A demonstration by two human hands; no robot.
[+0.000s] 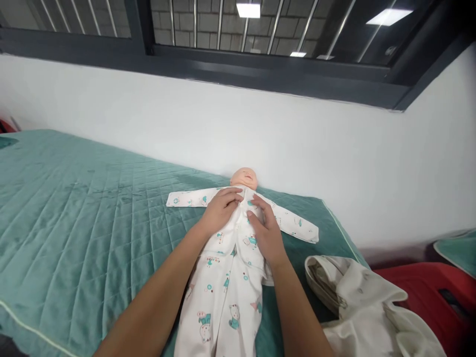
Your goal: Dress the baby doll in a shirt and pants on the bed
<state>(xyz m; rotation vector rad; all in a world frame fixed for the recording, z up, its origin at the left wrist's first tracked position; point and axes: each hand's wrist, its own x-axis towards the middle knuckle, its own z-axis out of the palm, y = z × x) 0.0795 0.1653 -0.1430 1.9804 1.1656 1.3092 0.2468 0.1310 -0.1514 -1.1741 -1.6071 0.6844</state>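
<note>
The green quilt (111,208) bears a doll (244,178); on its shirt (240,234): left hand (222,209), grip unclear; right hand (267,232), spread.

Apparently childcare practice room: baby doll (243,177), green quilted cover (92,198), lights (248,10) reflected in window (230,37).

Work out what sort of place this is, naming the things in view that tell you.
Probably an indoor childcare practice room, though no sign confirms it: a doll in printed clothes lies on a quilted green cover, beside a white wall below a window.
</note>
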